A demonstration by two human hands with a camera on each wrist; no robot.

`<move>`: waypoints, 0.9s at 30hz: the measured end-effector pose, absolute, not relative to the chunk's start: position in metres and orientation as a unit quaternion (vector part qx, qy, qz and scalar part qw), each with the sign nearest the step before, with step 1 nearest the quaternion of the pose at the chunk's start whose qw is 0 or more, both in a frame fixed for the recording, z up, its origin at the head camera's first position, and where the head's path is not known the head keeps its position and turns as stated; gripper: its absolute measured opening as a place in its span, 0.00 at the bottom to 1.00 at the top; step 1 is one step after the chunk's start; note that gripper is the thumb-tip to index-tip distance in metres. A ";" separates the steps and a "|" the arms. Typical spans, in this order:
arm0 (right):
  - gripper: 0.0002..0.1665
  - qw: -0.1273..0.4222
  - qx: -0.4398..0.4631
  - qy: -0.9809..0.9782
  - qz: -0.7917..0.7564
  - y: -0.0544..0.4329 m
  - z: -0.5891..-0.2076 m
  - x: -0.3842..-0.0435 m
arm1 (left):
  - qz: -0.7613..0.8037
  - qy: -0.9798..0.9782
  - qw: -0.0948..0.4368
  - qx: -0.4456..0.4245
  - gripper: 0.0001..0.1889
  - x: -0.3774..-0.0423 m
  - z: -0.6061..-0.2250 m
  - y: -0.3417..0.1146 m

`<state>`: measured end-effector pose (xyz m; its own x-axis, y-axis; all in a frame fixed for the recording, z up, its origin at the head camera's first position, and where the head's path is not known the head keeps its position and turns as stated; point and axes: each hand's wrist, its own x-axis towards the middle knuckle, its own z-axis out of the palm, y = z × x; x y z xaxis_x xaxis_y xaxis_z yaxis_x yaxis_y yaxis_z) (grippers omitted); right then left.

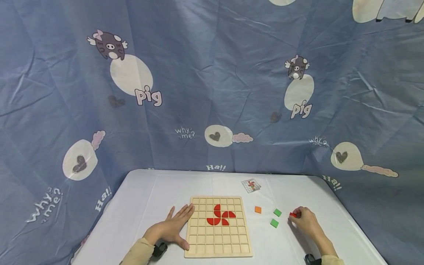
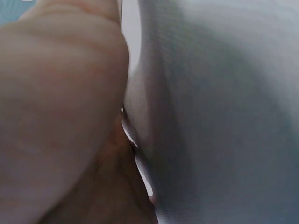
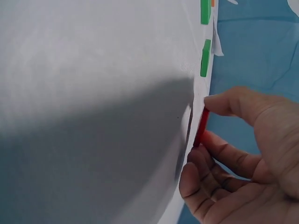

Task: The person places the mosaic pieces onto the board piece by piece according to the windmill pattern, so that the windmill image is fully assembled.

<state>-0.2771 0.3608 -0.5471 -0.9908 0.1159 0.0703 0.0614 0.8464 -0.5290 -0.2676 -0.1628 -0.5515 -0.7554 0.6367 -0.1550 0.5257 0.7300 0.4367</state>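
My right hand (image 1: 306, 221) pinches a small red tile (image 3: 202, 127) between thumb and fingers, over the right part of the table. On the left edge of a square wooden grid board (image 1: 202, 239) rests my left hand (image 1: 173, 226), fingers spread and straight, thumb at the lower left corner. Several red quarter-round pieces (image 1: 213, 221) sit in the board's cells in a pinwheel shape. Nearest the right hand lie two green square tiles, one farther back (image 1: 277, 212) and one closer (image 1: 274, 223). The left wrist view shows mostly skin and white cloth.
An orange square tile (image 1: 258, 209) lies just right of the board. Behind it is a printed pattern card (image 1: 251, 185) with a red pinwheel on a grid. The white-covered table (image 1: 145, 195) is enclosed by a blue printed curtain (image 1: 185, 73).
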 end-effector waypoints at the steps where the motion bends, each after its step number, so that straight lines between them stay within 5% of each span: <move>1: 0.14 0.051 -0.046 -0.959 0.274 0.360 -0.547 -0.277 | 0.186 0.918 0.149 0.316 0.70 -0.268 -0.551 -0.163; 27: 0.11 0.095 0.066 -0.946 0.303 0.254 -0.532 -0.266 | 0.193 0.917 0.148 0.318 0.69 -0.267 -0.550 -0.163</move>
<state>-0.2660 0.2539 -0.5317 -0.9731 -0.0673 0.2203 -0.1827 0.8078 -0.5603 -0.2672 -0.1631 -0.5499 -0.7546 0.6392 -0.1482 0.5253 0.7238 0.4474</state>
